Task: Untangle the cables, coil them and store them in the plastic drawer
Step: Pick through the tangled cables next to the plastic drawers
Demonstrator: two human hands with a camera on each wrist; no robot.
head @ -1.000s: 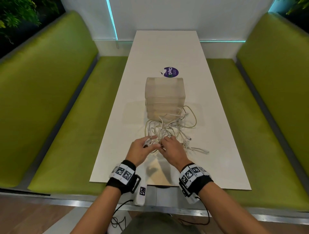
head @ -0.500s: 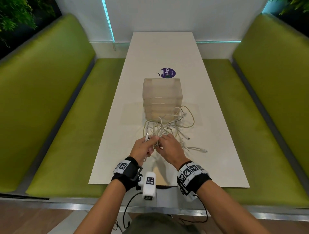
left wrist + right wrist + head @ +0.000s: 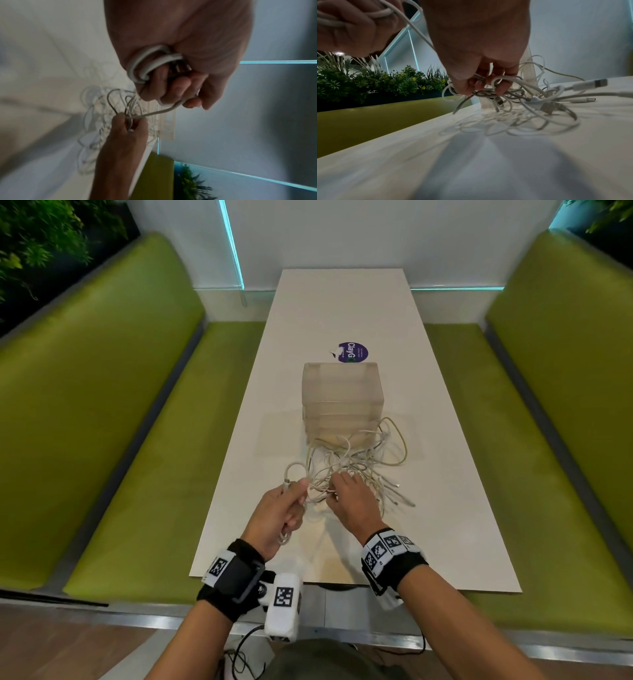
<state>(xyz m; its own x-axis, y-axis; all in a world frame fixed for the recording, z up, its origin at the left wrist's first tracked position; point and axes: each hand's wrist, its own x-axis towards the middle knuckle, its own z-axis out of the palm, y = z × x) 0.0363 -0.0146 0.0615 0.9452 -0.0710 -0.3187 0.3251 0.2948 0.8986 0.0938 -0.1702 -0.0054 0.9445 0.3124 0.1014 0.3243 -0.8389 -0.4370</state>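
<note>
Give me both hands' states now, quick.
Left hand: closed around loops of a white cable.
Right hand: fingers curled, pinching strands of the cable tangle.

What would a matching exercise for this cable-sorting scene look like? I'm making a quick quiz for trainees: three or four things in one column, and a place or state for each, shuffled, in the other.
Things:
1. left hand
2. right hand
3. plastic drawer
4. purple sticker

Places or states:
A. on the table beyond the drawer
B. pinches strands in the cable tangle
C. stands shut behind the tangle
D. grips a few coiled loops of one cable

Pairs: 1-D, 2-B, 3-C, 4-A
</note>
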